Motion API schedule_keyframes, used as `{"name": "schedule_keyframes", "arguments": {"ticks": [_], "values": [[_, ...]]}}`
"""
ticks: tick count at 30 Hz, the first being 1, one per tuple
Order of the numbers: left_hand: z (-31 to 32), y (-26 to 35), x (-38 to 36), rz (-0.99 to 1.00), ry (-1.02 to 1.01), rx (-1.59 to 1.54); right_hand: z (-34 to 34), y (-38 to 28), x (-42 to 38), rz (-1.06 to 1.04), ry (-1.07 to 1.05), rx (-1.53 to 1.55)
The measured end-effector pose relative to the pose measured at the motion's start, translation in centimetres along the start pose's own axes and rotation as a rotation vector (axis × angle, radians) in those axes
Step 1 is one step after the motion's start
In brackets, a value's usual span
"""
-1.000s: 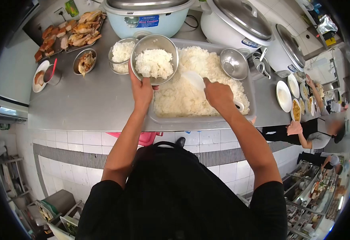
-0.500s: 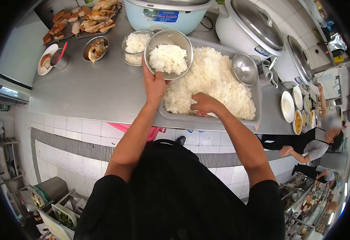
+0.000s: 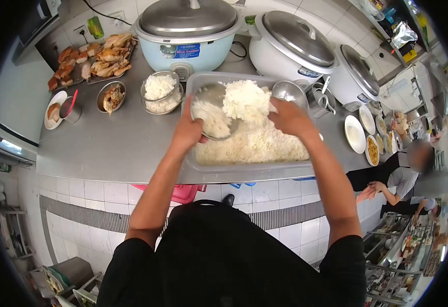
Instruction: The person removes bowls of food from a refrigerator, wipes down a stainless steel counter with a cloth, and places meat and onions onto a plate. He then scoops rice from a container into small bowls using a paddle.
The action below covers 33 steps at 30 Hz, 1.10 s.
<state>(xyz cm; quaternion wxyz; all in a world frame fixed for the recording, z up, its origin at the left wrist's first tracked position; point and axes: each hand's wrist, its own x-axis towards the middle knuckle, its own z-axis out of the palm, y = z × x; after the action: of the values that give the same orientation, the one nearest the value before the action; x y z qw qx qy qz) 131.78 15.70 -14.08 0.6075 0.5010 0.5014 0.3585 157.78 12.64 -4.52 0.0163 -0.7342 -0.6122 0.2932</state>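
My left hand (image 3: 188,129) is closed on the rim of a metal bowl (image 3: 207,93), tilted over the left part of a grey tub (image 3: 203,165) of cooked rice (image 3: 254,146). Rice in the bowl is smeared by motion. My right hand (image 3: 291,118) is closed on what looks like a white rice paddle, mostly hidden by the fingers and by a big clump of rice (image 3: 247,101) beside the bowl. Behind my right hand, a second metal bowl (image 3: 288,92) rests at the tub's back right corner.
Stacked bowls of rice (image 3: 160,88) stand left of the tub. Rice cookers (image 3: 188,51) line the back. Chicken pieces (image 3: 110,56) lie on trays at the far left. White plates (image 3: 355,134) sit at right, where a co-worker (image 3: 395,171) stands.
My right hand has risen from the rice at the tub's front, bringing up a large clump. My left hand has brought the bowl over the tub and tilted it. The view has shifted.
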Motion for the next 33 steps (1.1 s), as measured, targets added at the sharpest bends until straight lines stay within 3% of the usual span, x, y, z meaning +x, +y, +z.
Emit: {"name": "schedule_keyframes", "arguments": {"ticks": [2,4,6,8,11,15,18,20,26,28,29,33], "values": [[3.3,-0.8,0.0,0.0,-0.031,-0.152,4.3,0.9,1.7,-0.239,0.425,-0.744],[5.2,-1.1,-0.2,-0.01,-0.06,-0.305,6.6,-1.8,0.6,-0.219,0.288,-0.741],[5.5,-1.4,0.0,-0.068,0.01,-0.383,5.3,-1.5,0.4,-0.205,0.303,-0.722],[4.1,-3.0,0.2,-0.052,0.078,-0.359,2.5,-0.2,-1.1,0.105,0.345,-0.468],[1.2,-2.1,-1.4,0.1,0.108,-0.307,3.8,4.2,-0.6,0.126,0.236,-0.619],[-1.8,-2.6,-4.0,0.142,0.188,-0.342,7.6,3.7,-1.6,-0.002,0.133,-0.629],[-3.8,-3.4,-6.2,0.125,0.229,-0.371,9.0,3.2,-1.1,0.033,-0.004,-0.606],[-4.7,-3.3,-8.1,0.124,0.363,-0.365,9.3,2.3,-0.7,-0.005,-0.031,-0.574],[-7.3,-4.4,-11.7,0.088,0.443,-0.388,13.6,0.1,2.2,-0.187,-0.052,-0.496],[-7.7,-4.3,-12.6,0.056,0.502,-0.353,13.2,-0.1,5.5,-0.098,-0.422,-0.272],[-8.0,-4.4,-12.9,0.063,0.493,-0.347,13.3,1.1,7.2,-0.127,-0.554,-0.009],[-7.7,-4.8,-12.6,0.077,0.486,-0.394,13.6,2.5,8.5,-0.047,-0.711,0.218]]}}
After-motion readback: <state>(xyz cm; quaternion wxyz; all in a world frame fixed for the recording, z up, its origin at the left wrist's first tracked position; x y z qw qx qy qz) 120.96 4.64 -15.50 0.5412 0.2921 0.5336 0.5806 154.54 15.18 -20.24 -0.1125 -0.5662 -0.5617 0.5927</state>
